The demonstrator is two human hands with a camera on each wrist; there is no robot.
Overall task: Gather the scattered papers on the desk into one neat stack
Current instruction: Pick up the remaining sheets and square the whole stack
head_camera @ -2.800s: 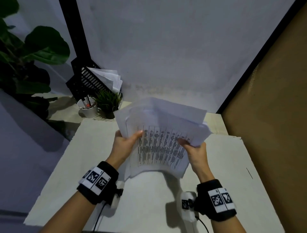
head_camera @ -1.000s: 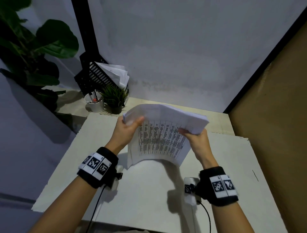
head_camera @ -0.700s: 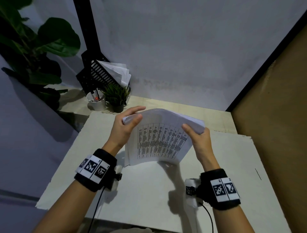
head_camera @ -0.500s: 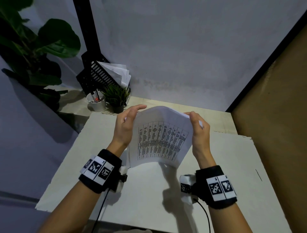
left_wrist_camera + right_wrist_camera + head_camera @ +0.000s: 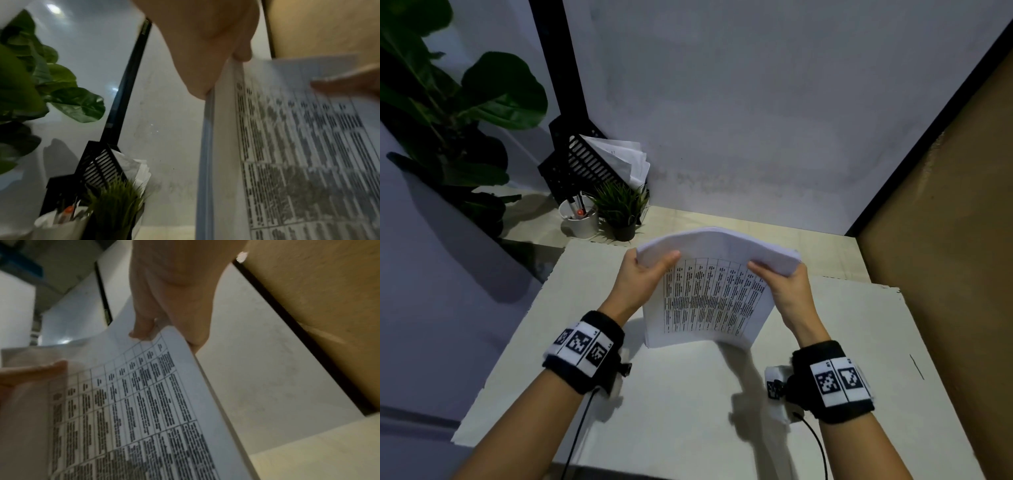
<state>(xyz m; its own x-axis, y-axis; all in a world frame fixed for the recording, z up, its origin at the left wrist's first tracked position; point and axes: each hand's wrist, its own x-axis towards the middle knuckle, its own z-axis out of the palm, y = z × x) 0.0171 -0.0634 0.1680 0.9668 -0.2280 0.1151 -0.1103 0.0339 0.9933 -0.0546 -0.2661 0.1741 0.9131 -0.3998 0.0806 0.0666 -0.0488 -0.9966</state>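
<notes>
Paper stack (image 5: 710,298) held on end above desk (image 5: 688,404), lower edge approx. touching it, L hand (image 5: 642,279) & R hand (image 5: 787,291) each pinching an upper corner w/ thumb in front, presumably to tap edges flush.

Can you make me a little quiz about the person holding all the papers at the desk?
1. True or false: the stack of papers lies flat on the desk.
2. Which hand grips the side of the stack nearer the small potted plant?
A. the left hand
B. the right hand
C. neither hand
3. Fill the gap: the white cup with pens stands right beside the small potted ____.

Key:
1. False. Both hands hold the stack upright, with its bottom edge at the desk.
2. A.
3. Plant.
</notes>
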